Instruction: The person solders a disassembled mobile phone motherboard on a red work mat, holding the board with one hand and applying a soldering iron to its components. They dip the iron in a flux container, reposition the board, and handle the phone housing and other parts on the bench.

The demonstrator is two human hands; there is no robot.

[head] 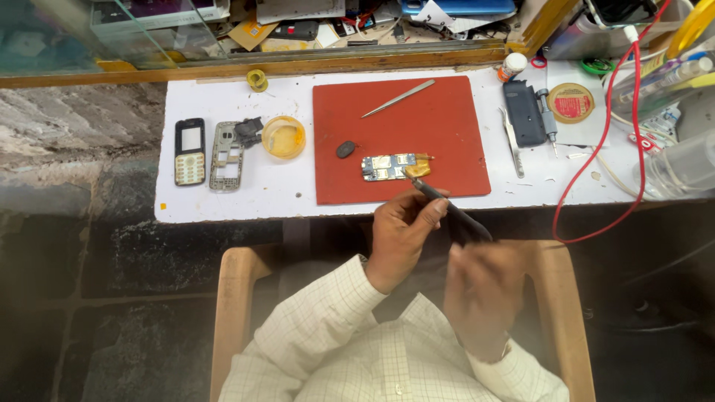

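So the left hand (402,227) is pinching a thin dark tool (447,207), fingers curled round the handle, and the tip sits right at the near edge of the little phone circuit board (387,167). That board lies on the red mat (447,126), near its front edge, with a bit of yellowish tape (418,170) at its right end, touching the tool tip as far as I can see. The right hand (484,286) is blurred down by the lap, near the back end of the tool, and I honestly can't tell if it's gripping anything or loose.

Other stuff on the mat: a small dark oval piece (345,150) just left of the board, and metal tweezers (397,99) lying diagonally up near the back. Off the mat, on the white bench (238,201), there's a phone front cover with keypad (189,151), a grey mid frame (226,156) beside it, and a round yellow tub (284,137). On the right, a black phone back (523,113) and a red cable (596,179) looping over the edge.
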